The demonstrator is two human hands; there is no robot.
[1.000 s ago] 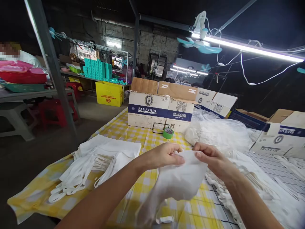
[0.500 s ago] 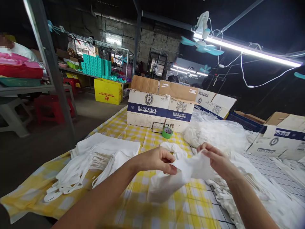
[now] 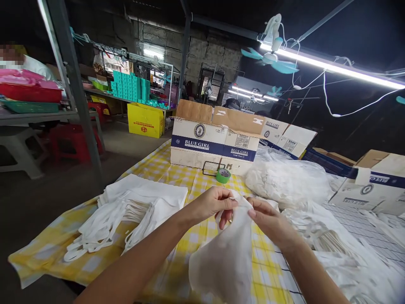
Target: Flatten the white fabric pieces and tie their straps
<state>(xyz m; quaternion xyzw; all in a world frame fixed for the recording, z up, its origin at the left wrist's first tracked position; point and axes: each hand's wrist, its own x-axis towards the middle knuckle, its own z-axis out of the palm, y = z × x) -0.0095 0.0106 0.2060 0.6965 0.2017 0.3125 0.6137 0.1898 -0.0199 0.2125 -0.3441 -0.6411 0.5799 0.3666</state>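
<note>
Between both hands hangs a white cloth bag point(image 3: 223, 257), its loose part draping down over the table. My left hand point(image 3: 218, 204) pinches its upper edge between thumb and fingers. Close beside it, my right hand point(image 3: 264, 215) grips the top corner, fingers closed. To the left lies a stack of flat white cloth bags point(image 3: 148, 190) with looped straps trailing toward me. More white cloth bags point(image 3: 332, 236) are heaped to the right, straps tangled.
A yellow checked tablecloth point(image 3: 171, 253) covers the table. Beyond my hands stand a roll of green tape point(image 3: 223, 175), a white-and-blue carton point(image 3: 199, 143) and a clear plastic bag of white material point(image 3: 287, 177). A metal post point(image 3: 84, 114) rises left; a person sits behind it.
My hands have drawn closer together, the right one moving left and slightly down. The cloth, stretched between them before, now hangs down in front of me.
</note>
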